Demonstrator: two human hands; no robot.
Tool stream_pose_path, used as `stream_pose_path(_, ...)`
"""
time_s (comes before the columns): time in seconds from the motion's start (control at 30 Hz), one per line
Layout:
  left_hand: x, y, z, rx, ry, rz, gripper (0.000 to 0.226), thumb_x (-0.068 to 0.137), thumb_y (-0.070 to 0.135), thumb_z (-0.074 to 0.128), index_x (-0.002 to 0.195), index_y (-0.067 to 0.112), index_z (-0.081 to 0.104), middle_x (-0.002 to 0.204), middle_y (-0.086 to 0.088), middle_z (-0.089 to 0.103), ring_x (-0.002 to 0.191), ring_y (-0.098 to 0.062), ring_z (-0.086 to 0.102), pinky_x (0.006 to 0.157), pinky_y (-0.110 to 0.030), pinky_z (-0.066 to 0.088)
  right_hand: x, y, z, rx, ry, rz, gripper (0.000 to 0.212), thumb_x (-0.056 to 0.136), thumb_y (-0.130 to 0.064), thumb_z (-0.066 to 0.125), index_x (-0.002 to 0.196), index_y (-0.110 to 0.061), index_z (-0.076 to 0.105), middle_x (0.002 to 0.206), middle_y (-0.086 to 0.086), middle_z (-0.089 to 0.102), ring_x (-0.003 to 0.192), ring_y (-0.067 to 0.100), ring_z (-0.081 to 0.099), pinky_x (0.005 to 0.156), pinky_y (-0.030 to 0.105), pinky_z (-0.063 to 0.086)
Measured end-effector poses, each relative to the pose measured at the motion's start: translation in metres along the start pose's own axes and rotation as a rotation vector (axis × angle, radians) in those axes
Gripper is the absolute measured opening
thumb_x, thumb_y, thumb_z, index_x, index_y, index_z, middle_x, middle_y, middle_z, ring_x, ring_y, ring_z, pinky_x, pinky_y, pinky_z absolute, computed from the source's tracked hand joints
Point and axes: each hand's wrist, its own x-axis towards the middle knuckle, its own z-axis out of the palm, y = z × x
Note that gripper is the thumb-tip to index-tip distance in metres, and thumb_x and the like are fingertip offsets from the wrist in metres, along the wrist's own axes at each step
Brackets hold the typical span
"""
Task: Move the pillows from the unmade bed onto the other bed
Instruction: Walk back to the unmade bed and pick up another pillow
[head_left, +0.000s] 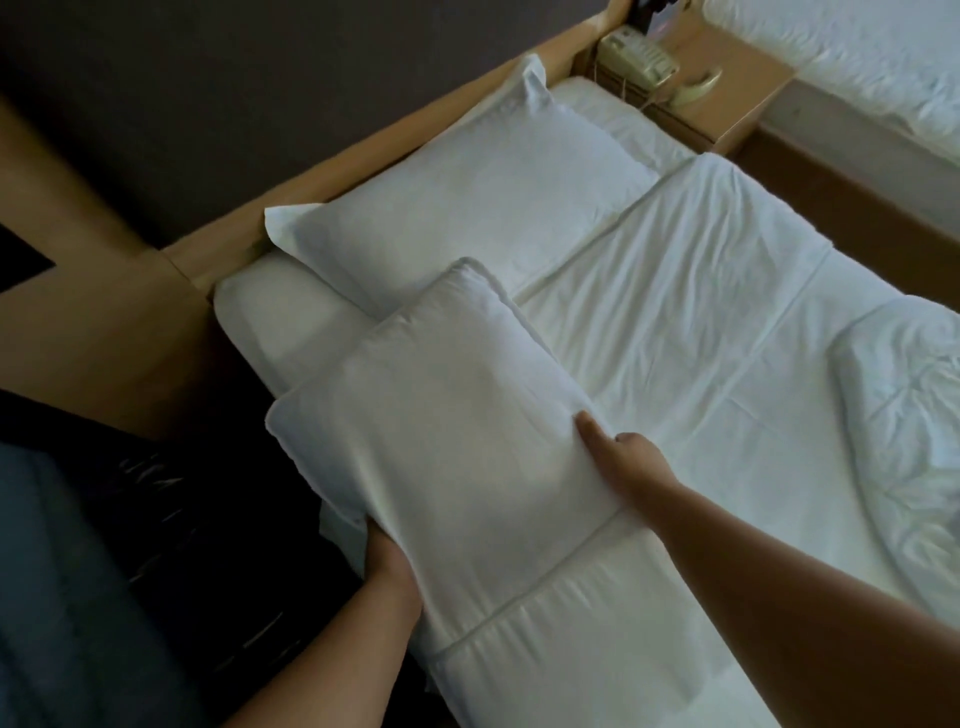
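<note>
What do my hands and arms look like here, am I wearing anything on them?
Both forearms are bare, with no sleeves in view. The left hand and right hand show no gloves, rings, watch or bracelets. Most fingers are hidden by the pillow, so rings there cannot be ruled out.

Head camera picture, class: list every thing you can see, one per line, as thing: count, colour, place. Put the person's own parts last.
Pillows: two, white. The near pillow is held over the bed's near edge; the far pillow lies against the headboard.
Bed: one, white sheets, fills the middle.
Rumpled cover: one, white, right side of that bed.
Headboard: one, light wood, along the wall.
Nightstand: one, light wood, between the beds.
Telephone: one, cream, on the nightstand.
Second bed: one, white, top right corner.
Left hand: grips the near pillow's lower edge.
Right hand: holds its right edge, thumb on top.
</note>
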Motion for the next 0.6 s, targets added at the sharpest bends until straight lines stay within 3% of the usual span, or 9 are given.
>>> stream_pose_path(0.13,-0.035,-0.018,0.018,0.056,-0.087,0.061,0.049,0.1,0.054,0.037,0.126,0.019,0.06,0.118,-0.012,0.065,0.103,-0.032,0.058,0.104,-0.045,0.041,-0.028,0.04,-0.027,0.079,0.073,0.038,0.082,0.085,-0.081,0.04,0.103,-0.007,0.069,0.103,0.013,0.068,0.097,0.033,0.064,0.086,0.037,0.049)
stream_pose_path(0.2,-0.063,-0.026,0.032,0.129,-0.116,0.079,0.048,0.1,0.053,0.037,0.119,0.018,0.063,0.11,-0.012,0.067,0.102,-0.032,0.059,0.105,-0.046,0.041,-0.045,0.066,-0.048,0.11,0.127,0.052,0.079,0.087,-0.079,0.04,0.1,-0.007,0.069,0.101,0.013,0.067,0.092,0.032,0.062,0.083,0.037,0.047)
stream_pose_path(0.3,-0.086,-0.05,0.055,0.24,-0.11,0.106,0.056,0.103,0.05,0.025,0.137,0.015,0.054,0.136,-0.009,0.059,0.127,-0.032,0.053,0.107,-0.045,0.041,-0.072,0.117,-0.085,0.213,0.183,0.086,0.075,0.09,-0.075,0.043,0.096,-0.005,0.068,0.097,0.014,0.065,0.087,0.031,0.057,0.08,0.036,0.045)
stream_pose_path(0.37,-0.103,-0.073,0.077,0.364,-0.112,0.161,0.059,0.101,0.051,0.027,0.143,0.016,0.05,0.143,-0.012,0.054,0.132,-0.034,0.051,0.107,-0.048,0.044,-0.091,0.162,-0.108,0.311,0.243,0.103,0.074,0.09,-0.074,0.045,0.096,-0.004,0.069,0.098,0.016,0.066,0.089,0.033,0.06,0.08,0.036,0.046)
stream_pose_path(0.5,-0.15,-0.133,0.134,0.5,-0.343,0.069,0.073,0.074,0.076,0.057,0.123,0.023,0.069,0.123,-0.012,0.07,0.115,-0.04,0.063,0.103,-0.056,0.046,-0.139,0.261,-0.156,0.612,0.39,0.137,0.074,0.089,-0.072,0.049,0.11,-0.004,0.07,0.103,0.014,0.068,0.092,0.032,0.062,0.083,0.037,0.047)
stream_pose_path(0.6,-0.232,-0.183,0.177,0.62,-0.477,0.148,0.062,0.078,0.07,0.06,0.112,0.021,0.074,0.11,-0.012,0.075,0.104,-0.036,0.068,0.095,-0.052,0.053,-0.187,0.333,-0.193,0.803,0.513,0.157,0.071,0.093,-0.065,0.052,0.124,-0.003,0.067,0.107,0.01,0.064,0.095,0.027,0.058,0.084,0.032,0.041)
